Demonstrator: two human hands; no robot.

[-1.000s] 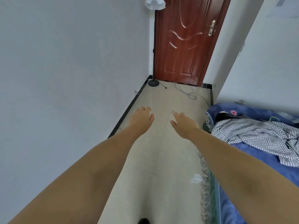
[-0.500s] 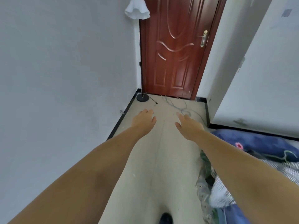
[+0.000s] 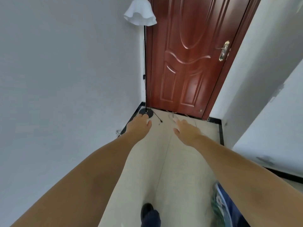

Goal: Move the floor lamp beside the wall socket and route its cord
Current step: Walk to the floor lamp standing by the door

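A: Lamp [image 3: 145,66] first, then? We see it standing upright in the far left corner, where the grey wall [image 3: 65,63] meets the red-brown door [image 3: 188,59].

B: Yes, though let us go by size. We have the wall on our left, the door ahead, and the pale floor [image 3: 165,161] running up to it. No writing or brand can be read anywhere we look.

A: Next the lamp's parts. We note the white frilled shade [image 3: 140,13] at the top, the thin black pole, and the round black base [image 3: 146,112] on the floor just before the door sill.

B: Our arms reach forward. Our left hand [image 3: 139,126] has its fingers spread loosely and grips nothing; its fingertips lie over the near edge of the base, and we cannot tell whether they touch it.

A: Our right hand [image 3: 186,131] is likewise spread and empty, above the floor.

B: Smallest: the cord [image 3: 144,63] hangs along the pole, and a dark shoe [image 3: 147,210] shows below.
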